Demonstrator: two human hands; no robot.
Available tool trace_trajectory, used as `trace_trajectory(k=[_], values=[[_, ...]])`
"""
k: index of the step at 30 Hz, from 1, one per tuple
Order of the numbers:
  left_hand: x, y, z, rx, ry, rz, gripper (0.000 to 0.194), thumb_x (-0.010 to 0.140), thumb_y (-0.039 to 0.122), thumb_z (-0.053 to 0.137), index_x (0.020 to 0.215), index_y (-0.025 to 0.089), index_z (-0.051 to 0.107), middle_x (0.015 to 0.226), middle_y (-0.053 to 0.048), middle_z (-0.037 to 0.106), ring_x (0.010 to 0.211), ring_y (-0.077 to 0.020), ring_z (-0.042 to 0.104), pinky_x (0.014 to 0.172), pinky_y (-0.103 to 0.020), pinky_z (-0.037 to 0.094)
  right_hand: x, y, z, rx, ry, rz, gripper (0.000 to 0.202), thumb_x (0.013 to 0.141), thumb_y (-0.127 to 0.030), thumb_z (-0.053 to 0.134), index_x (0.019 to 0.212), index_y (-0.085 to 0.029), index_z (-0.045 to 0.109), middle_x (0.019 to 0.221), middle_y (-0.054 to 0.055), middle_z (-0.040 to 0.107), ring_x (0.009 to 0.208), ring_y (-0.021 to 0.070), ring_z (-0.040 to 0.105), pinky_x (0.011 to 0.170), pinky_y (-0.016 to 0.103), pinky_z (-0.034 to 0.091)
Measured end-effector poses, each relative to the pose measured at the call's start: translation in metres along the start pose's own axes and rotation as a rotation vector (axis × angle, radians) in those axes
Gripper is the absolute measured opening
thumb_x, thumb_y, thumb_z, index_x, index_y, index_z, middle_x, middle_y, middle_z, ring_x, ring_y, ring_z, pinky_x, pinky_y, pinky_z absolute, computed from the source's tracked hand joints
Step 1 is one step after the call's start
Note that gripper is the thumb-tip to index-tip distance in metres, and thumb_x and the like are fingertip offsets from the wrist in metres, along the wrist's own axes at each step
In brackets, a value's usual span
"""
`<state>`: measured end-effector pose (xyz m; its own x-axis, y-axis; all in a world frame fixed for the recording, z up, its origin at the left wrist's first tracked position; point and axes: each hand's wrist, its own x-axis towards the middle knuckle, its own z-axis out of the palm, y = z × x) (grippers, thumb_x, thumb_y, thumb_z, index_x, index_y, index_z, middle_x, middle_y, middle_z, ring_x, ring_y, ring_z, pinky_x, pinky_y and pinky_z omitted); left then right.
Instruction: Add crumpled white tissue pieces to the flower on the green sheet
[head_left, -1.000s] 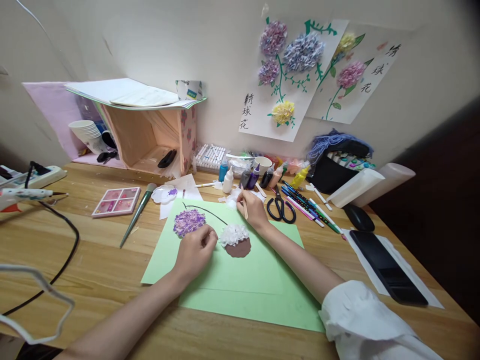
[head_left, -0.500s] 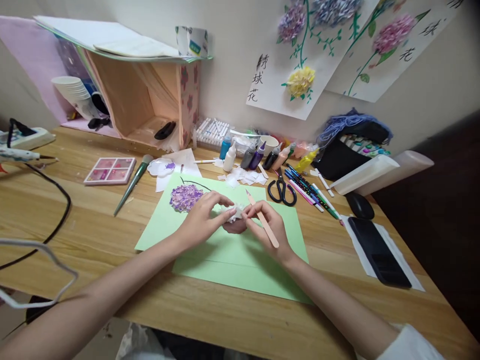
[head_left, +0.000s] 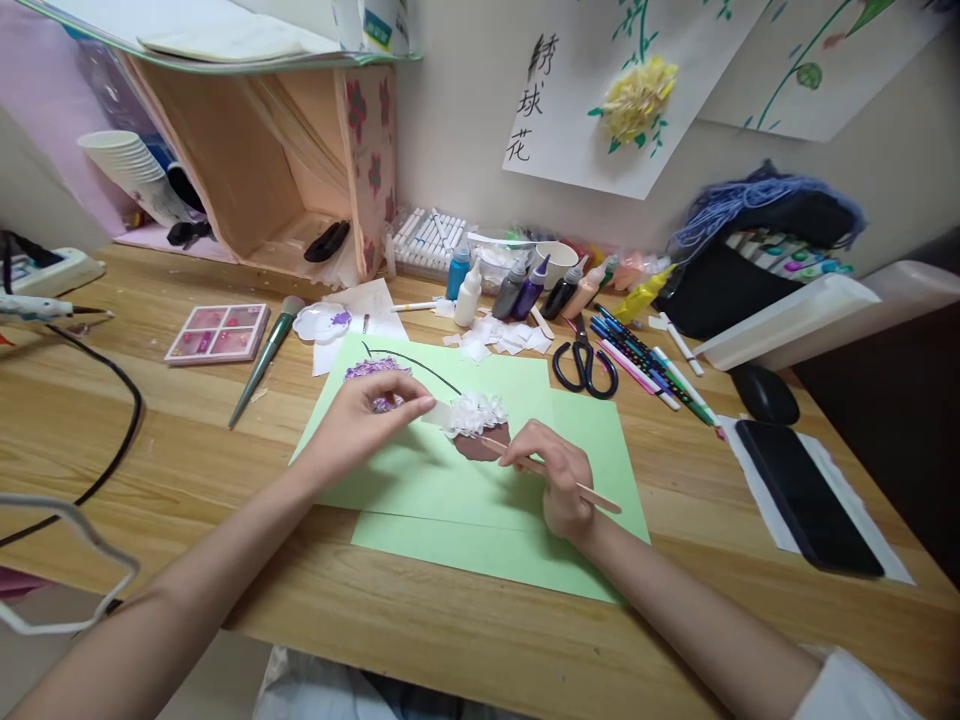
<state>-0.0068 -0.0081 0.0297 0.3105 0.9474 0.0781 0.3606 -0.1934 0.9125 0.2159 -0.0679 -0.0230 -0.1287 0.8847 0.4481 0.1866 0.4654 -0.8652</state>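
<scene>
My left hand (head_left: 360,422) pinches a small white paper square (head_left: 437,412) and holds it against the left side of a white tissue flower (head_left: 475,412). The flower covers the top of a brown circle (head_left: 480,446) on green paper (head_left: 480,510). My right hand (head_left: 553,478) grips a thin wooden stick (head_left: 551,472), whose tip points left under the white flower. A purple tissue flower (head_left: 367,372) with a black stem line lies just beyond my left hand.
White paper squares (head_left: 499,342), black scissors (head_left: 585,366), paint bottles (head_left: 525,288) and coloured pens (head_left: 645,368) lie behind the green paper. A palette (head_left: 217,333) and brush (head_left: 264,362) are at the left, a phone (head_left: 806,495) and mouse (head_left: 763,392) at the right. A black cable (head_left: 112,440) crosses the left.
The view has tilted down. My right hand came back from the paper pile to the white flower and laid the stick flat. My left hand now holds a white square at the flower's edge.
</scene>
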Motion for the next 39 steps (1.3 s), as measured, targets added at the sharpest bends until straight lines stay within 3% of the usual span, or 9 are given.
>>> trace_trajectory(k=[4, 6, 8, 13, 21, 27, 31, 39], values=[[0.000, -0.003, 0.002, 0.007, -0.178, -0.090, 0.017, 0.074, 0.034, 0.066, 0.070, 0.017, 0.068, 0.071, -0.001, 0.068, 0.069, -0.0145, 0.058, 0.064, -0.025, 0.042, 0.004, 0.001, 0.001, -0.085, -0.152, 0.021, 0.041, 0.098, -0.031, 0.026, 0.074, -0.020, 0.058, 0.067, 0.003, 0.056, 0.064, 0.0160, 0.052, 0.063, 0.031, 0.039], [-0.004, -0.004, 0.010, 0.033, -0.288, -0.077, 0.016, 0.076, 0.033, 0.064, 0.072, 0.018, 0.069, 0.071, -0.001, 0.068, 0.069, -0.0145, 0.060, 0.066, -0.025, 0.043, 0.006, 0.001, 0.002, -0.127, -0.198, 0.008, 0.039, 0.098, -0.029, 0.027, 0.076, -0.020, 0.058, 0.068, 0.003, 0.056, 0.065, 0.0154, 0.052, 0.065, 0.030, 0.040], [-0.007, -0.006, 0.017, 0.077, -0.314, -0.021, 0.014, 0.078, 0.031, 0.063, 0.074, 0.019, 0.069, 0.073, 0.000, 0.068, 0.071, -0.0142, 0.060, 0.068, -0.025, 0.043, 0.008, 0.001, 0.003, -0.154, -0.224, -0.003, 0.036, 0.098, -0.028, 0.028, 0.079, -0.020, 0.058, 0.070, 0.003, 0.056, 0.067, 0.0152, 0.053, 0.066, 0.029, 0.040], [-0.009, -0.013, 0.025, 0.173, -0.263, 0.102, 0.011, 0.079, 0.028, 0.063, 0.074, 0.020, 0.069, 0.075, 0.000, 0.068, 0.073, -0.0137, 0.059, 0.069, -0.025, 0.042, 0.011, 0.000, 0.004, -0.141, -0.212, 0.063, 0.033, 0.098, -0.029, 0.031, 0.082, -0.020, 0.059, 0.075, 0.003, 0.058, 0.072, 0.0150, 0.054, 0.068, 0.027, 0.040], [-0.005, -0.025, 0.037, 0.289, -0.074, 0.141, 0.011, 0.081, 0.027, 0.061, 0.076, 0.019, 0.066, 0.076, 0.000, 0.066, 0.074, -0.0143, 0.056, 0.069, -0.027, 0.040, 0.014, -0.002, 0.004, -0.020, -0.144, 0.232, 0.034, 0.097, -0.035, 0.033, 0.080, -0.019, 0.058, 0.073, 0.002, 0.057, 0.064, 0.0138, 0.052, 0.059, 0.026, 0.039], [-0.003, -0.028, 0.038, 0.330, -0.061, 0.172, 0.011, 0.083, 0.028, 0.059, 0.078, 0.020, 0.065, 0.077, 0.000, 0.064, 0.076, -0.0146, 0.056, 0.069, -0.027, 0.039, 0.006, -0.001, 0.003, -0.029, -0.046, 0.062, 0.039, 0.098, -0.032, 0.028, 0.072, -0.020, 0.054, 0.067, 0.002, 0.052, 0.062, 0.0144, 0.049, 0.059, 0.028, 0.038], [-0.002, -0.030, 0.038, 0.341, -0.058, 0.184, 0.010, 0.083, 0.027, 0.059, 0.078, 0.020, 0.065, 0.077, 0.000, 0.064, 0.076, -0.0149, 0.056, 0.070, -0.028, 0.040, 0.006, -0.002, 0.004, -0.146, -0.160, -0.058, 0.037, 0.098, -0.029, 0.026, 0.073, -0.020, 0.051, 0.067, 0.002, 0.052, 0.065, 0.0150, 0.050, 0.063, 0.029, 0.038], [-0.002, -0.031, 0.040, 0.361, -0.056, 0.192, 0.011, 0.084, 0.027, 0.058, 0.078, 0.020, 0.064, 0.077, -0.001, 0.063, 0.075, -0.0151, 0.054, 0.068, -0.028, 0.039, 0.008, 0.001, 0.006, -0.224, -0.200, -0.047, 0.033, 0.098, -0.026, 0.027, 0.076, -0.020, 0.051, 0.070, 0.002, 0.055, 0.069, 0.0155, 0.052, 0.066, 0.028, 0.039]])
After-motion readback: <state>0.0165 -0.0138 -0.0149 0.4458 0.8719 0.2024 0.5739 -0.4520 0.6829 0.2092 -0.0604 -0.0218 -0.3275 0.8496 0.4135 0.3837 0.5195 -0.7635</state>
